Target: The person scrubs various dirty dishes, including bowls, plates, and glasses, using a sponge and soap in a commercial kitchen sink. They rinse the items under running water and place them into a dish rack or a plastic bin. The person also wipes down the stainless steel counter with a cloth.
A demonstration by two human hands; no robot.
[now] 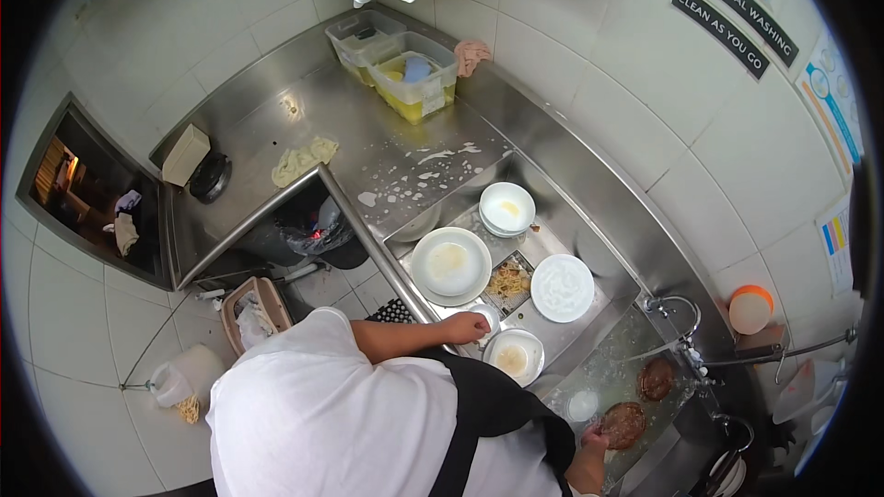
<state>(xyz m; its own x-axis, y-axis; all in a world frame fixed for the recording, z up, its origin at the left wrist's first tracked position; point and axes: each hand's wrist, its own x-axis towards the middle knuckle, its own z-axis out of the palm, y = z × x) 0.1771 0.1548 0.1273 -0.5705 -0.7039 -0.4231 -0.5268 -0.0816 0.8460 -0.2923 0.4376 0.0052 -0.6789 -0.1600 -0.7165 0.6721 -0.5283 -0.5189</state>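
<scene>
My left hand [469, 328], with its fingers curled, is over the left sink basin [587, 331] beside a small white bowl [489, 314]; whether it grips the bowl is hidden. Down in the water-filled right basin, my right hand [595, 436] holds the edge of a brown round dish [625, 426]. A second brown dish [655, 379] and a small whitish round dish [582, 405] lie in the same water. Around my left hand are a large white bowl [452, 266], a soiled white bowl [514, 357], stacked white bowls [507, 207] and a soapy white plate [563, 288].
Food scraps [510, 281] cover the drain strainer. A chrome faucet [680, 310] arches over the right basin. Plastic tubs [414, 100] with yellow liquid, a yellowish cloth [304, 160] and foam [431, 169] are on the steel counter [262, 131]. A lined bin [324, 241] stands below.
</scene>
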